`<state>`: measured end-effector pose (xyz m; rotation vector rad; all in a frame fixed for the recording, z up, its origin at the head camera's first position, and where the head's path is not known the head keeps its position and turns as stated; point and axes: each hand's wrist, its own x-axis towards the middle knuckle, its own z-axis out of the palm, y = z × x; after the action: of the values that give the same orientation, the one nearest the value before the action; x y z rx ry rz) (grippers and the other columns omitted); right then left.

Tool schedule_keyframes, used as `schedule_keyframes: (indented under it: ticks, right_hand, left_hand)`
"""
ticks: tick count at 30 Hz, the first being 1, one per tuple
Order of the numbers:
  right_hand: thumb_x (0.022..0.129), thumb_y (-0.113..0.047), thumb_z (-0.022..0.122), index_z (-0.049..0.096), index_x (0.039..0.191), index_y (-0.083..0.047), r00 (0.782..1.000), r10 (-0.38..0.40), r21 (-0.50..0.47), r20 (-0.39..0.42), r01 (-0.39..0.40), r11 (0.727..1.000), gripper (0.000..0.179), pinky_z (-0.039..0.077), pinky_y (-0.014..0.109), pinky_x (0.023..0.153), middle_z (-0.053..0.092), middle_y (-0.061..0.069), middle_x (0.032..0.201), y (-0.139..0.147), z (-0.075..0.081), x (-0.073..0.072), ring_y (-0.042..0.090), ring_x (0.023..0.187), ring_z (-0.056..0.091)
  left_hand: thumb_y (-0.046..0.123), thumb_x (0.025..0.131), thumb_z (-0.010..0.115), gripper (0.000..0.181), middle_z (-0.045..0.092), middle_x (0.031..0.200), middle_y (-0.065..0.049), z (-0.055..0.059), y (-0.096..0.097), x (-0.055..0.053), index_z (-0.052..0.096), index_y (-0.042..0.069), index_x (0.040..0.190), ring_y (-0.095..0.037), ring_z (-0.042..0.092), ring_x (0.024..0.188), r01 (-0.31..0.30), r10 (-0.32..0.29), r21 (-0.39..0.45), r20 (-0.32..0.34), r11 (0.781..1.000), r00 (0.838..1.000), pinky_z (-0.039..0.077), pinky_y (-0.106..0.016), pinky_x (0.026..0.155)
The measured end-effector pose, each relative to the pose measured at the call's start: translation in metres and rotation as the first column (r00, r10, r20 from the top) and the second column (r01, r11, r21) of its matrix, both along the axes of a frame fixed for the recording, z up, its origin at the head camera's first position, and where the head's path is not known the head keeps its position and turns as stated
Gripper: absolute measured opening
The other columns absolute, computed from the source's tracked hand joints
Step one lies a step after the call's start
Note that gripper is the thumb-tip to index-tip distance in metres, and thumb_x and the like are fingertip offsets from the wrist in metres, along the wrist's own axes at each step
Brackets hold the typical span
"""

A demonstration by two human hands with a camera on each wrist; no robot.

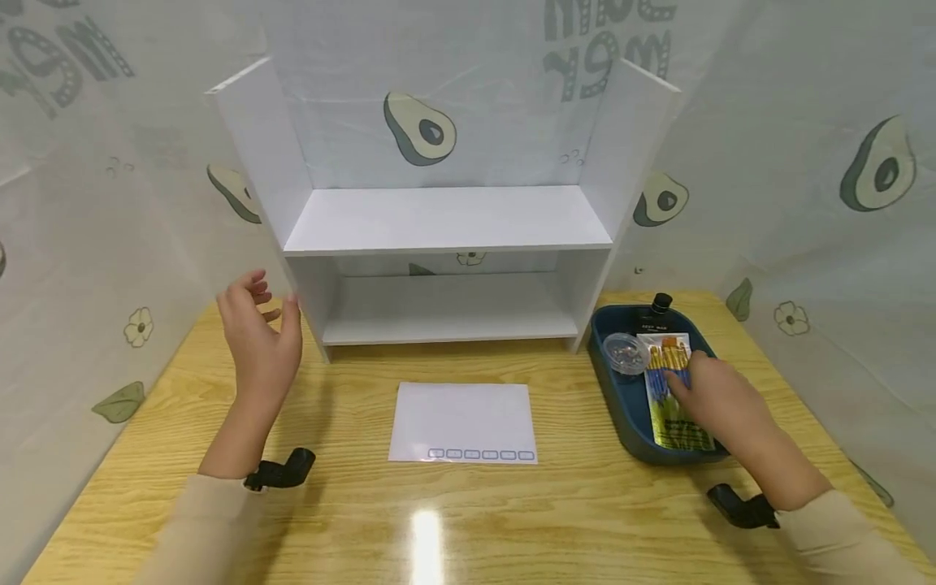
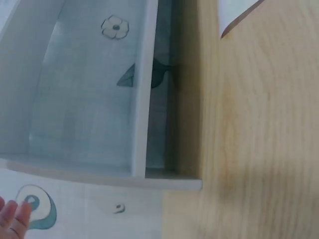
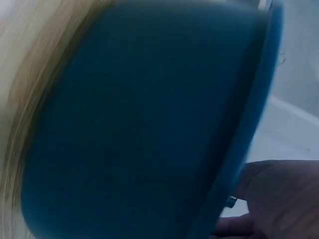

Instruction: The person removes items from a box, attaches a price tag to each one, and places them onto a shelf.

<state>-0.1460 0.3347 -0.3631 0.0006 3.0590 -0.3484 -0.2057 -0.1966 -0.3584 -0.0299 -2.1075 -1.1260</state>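
Note:
My right hand [image 1: 724, 398] reaches over the side of a dark blue basin [image 1: 627, 431] and pinches a flat packet of paintbrushes [image 1: 676, 422] by its right edge, thumb across the front. Beside the packet in the basin lie a small round clear container [image 1: 626, 354] and a black bottle [image 1: 661, 304]. In the right wrist view, the basin's outer wall [image 3: 134, 119] hides most of what the hand holds. My left hand [image 1: 259, 337] is raised beside the left side of a white shelf [image 1: 449, 305], fingers loosely bent, nothing in it.
The white two-level shelf stands at the back middle of the wooden table [image 1: 351, 520]. A white sheet [image 1: 462, 418] with a row of small blue boxes lies in front of it. Curtains with avocado prints [image 1: 420, 128] hang behind and at both sides.

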Motion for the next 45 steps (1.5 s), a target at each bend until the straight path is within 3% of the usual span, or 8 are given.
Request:
schedule_keyframes:
  ticks: [2, 6, 11, 15, 25, 27, 37, 45]
  right_hand:
    - [0.106, -0.019, 0.056, 0.051, 0.076, 0.002, 0.999, -0.011, 0.014, 0.035, 0.011, 1.000, 0.037, 0.037, 0.032, 0.049, 0.042, 0.005, 0.058, 0.008, -0.002, -0.002, 0.019, 0.049, 0.046]
    - [0.105, -0.019, 0.059, 0.044, 0.063, -0.010, 0.994, -0.017, 0.020, 0.110, 0.015, 1.000, 0.045, 0.037, 0.031, 0.050, 0.037, -0.001, 0.054, 0.016, -0.006, -0.005, 0.016, 0.048, 0.044]
    - [0.103, -0.024, 0.064, 0.042, 0.060, -0.015, 0.984, -0.042, 0.011, 0.173, 0.040, 0.999, 0.050, 0.037, 0.029, 0.050, 0.032, -0.005, 0.053, 0.018, -0.010, -0.010, 0.014, 0.048, 0.044]
    - [0.100, -0.025, 0.068, 0.047, 0.065, -0.010, 0.982, -0.039, 0.002, 0.187, 0.039, 0.999, 0.043, 0.039, 0.030, 0.052, 0.039, -0.002, 0.055, 0.019, -0.010, -0.011, 0.016, 0.052, 0.048]
    - [0.099, -0.018, 0.069, 0.058, 0.086, 0.010, 0.982, -0.046, -0.115, 0.185, 0.068, 0.991, 0.033, 0.047, 0.036, 0.056, 0.059, 0.013, 0.068, 0.028, -0.016, -0.013, 0.021, 0.060, 0.058]
    - [0.099, -0.017, 0.069, 0.058, 0.089, 0.012, 0.985, -0.033, -0.127, 0.167, 0.055, 0.990, 0.032, 0.047, 0.036, 0.057, 0.061, 0.015, 0.072, 0.029, -0.015, -0.013, 0.022, 0.061, 0.058]
    - [0.098, -0.012, 0.063, 0.042, 0.061, -0.015, 0.996, 0.016, -0.169, 0.089, -0.001, 0.986, 0.043, 0.035, 0.031, 0.054, 0.033, -0.006, 0.054, 0.032, -0.016, -0.008, 0.013, 0.051, 0.038]
    - [0.099, -0.009, 0.062, 0.056, 0.072, 0.000, 0.998, 0.021, -0.168, 0.057, -0.011, 0.986, 0.028, 0.036, 0.031, 0.052, 0.041, -0.004, 0.056, 0.036, -0.002, -0.004, 0.015, 0.053, 0.042]
  left_hand:
    - [0.008, 0.102, 0.060, 0.047, 0.050, 0.134, -0.028, 0.002, -0.005, -0.006, 0.046, -0.005, 0.145, -0.027, 0.054, 0.116, -0.022, 0.022, 0.034, -0.011, 0.999, 1.000, 0.046, -0.016, 0.088]
    - [0.010, 0.102, 0.063, 0.048, 0.060, 0.135, -0.025, -0.001, -0.006, -0.017, 0.050, -0.002, 0.147, -0.033, 0.064, 0.118, -0.008, 0.008, 0.073, 0.008, 0.997, 1.000, 0.044, -0.008, 0.083]
    - [0.011, 0.103, 0.063, 0.043, 0.067, 0.131, -0.025, -0.008, 0.000, -0.027, 0.056, -0.003, 0.142, -0.038, 0.069, 0.116, 0.026, -0.029, 0.098, 0.036, 0.995, 0.999, 0.043, -0.002, 0.078]
    - [0.010, 0.102, 0.063, 0.036, 0.069, 0.126, -0.026, -0.008, 0.002, -0.032, 0.059, -0.006, 0.133, -0.037, 0.069, 0.108, 0.009, -0.012, 0.104, 0.029, 0.995, 0.999, 0.042, -0.002, 0.074]
    - [0.008, 0.100, 0.063, 0.022, 0.071, 0.110, -0.030, -0.010, -0.001, -0.041, 0.065, -0.008, 0.114, -0.035, 0.068, 0.092, -0.020, 0.019, 0.112, 0.015, 0.994, 1.000, 0.049, -0.025, 0.078]
    - [0.008, 0.100, 0.064, 0.021, 0.071, 0.109, -0.031, -0.010, -0.002, -0.041, 0.065, -0.009, 0.112, -0.037, 0.068, 0.093, -0.018, 0.017, 0.102, 0.015, 0.995, 1.000, 0.048, -0.023, 0.079]
    - [0.008, 0.101, 0.062, 0.017, 0.069, 0.101, -0.031, -0.010, -0.006, -0.039, 0.062, -0.010, 0.101, -0.046, 0.070, 0.093, -0.023, 0.022, 0.019, 0.042, 1.000, 0.999, 0.040, -0.011, 0.075]
    - [0.008, 0.102, 0.061, 0.019, 0.071, 0.101, -0.032, -0.009, -0.005, -0.038, 0.062, -0.010, 0.104, -0.047, 0.071, 0.093, -0.028, 0.029, -0.011, 0.062, 1.000, 0.998, 0.053, -0.043, 0.078]
